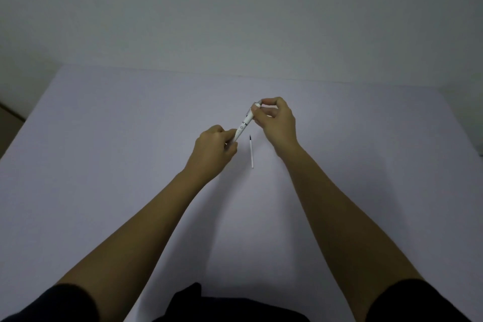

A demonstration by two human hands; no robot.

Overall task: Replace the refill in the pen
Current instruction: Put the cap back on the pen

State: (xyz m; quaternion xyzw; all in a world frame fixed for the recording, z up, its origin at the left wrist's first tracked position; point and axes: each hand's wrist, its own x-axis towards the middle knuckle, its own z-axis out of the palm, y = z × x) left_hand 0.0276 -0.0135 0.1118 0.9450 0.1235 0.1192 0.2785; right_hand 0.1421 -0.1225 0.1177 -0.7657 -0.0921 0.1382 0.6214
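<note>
A white pen [245, 123] was held above the desk [104, 139] near the middle of the frame, slanting from lower left to upper right. It served as the only holder in sight; whether a refill sat inside it could not be told.

The left hand [215, 145] gripped the pen's lower end, its fingers [231, 136] curled shut around the barrel, with the back of the hand turned to the camera. The right hand [277, 120] pinched the pen's upper end between thumb and forefinger, the other fingers bent loosely behind. Both hands were raised a little off the desk, close together, joined only by the pen.

A thin white refill [251, 151] with a dark tip lay on the desk just below the pen, between the two wrists, running nearly straight up and down in the frame, tip toward the top. Neither hand touched it.

Both forearms were bare and stretched in from the lower corners of the frame, converging toward the centre. Dark sleeves [418, 300] showed at the bottom edge. A plain pale wall [235, 8] filled the upper part of the frame.
</note>
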